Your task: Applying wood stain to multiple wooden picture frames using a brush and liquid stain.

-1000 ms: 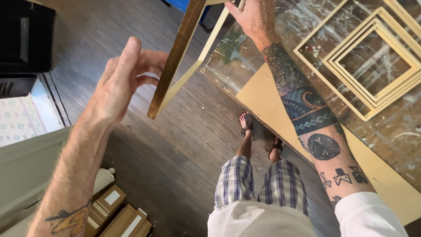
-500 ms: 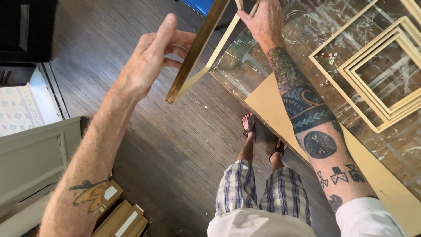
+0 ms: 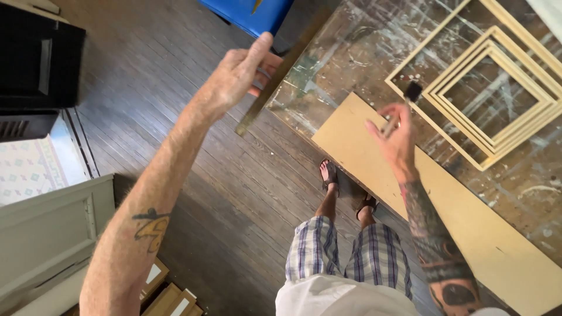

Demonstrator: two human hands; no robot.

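Left hand (image 3: 240,73) fingers pinch frame (image 3: 275,82) beyond desk (image 3: 351,64) edge. Right hand (image 3: 393,137) fingers pinch brush (image 3: 404,105) over desk. I judge frame light, stiff; grip rail.

Your left hand (image 3: 243,73) grips a wooden frame (image 3: 281,73) on edge while your right hand (image 3: 393,137) holds a brush (image 3: 404,105) over the paint-streaked table (image 3: 351,58).

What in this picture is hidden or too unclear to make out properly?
- Head view: the left hand covers part of the gold frame; its top is blurred, so the full shape is unclear.
- The brush handle is hidden inside the right hand.
- The nested wooden frames are cut off by the picture's right edge.
- The blue object is cut off at the top edge.
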